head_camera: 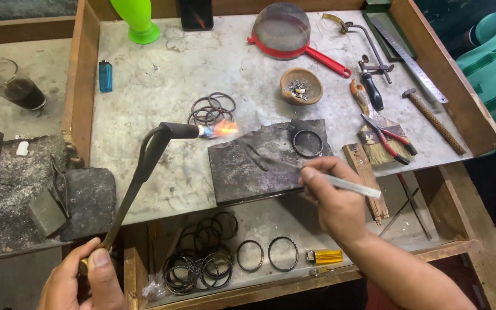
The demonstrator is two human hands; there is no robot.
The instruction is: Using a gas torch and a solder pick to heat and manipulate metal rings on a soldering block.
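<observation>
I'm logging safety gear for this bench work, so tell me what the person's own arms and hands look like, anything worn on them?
Both are bare. The left hand shows no glove, ring or sleeve in the part in view. The right hand and its forearm are likewise uncovered, with no glove, watch or bracelet, and no sleeve reaches into the picture.

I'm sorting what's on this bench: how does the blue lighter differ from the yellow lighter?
The blue lighter lies on the upper grey benchtop, near the green vase; the yellow lighter lies on the lower shelf beside the dark rings. The blue one points away from the viewer; the yellow one lies crosswise. Both lie flat, untouched by either hand.
</observation>
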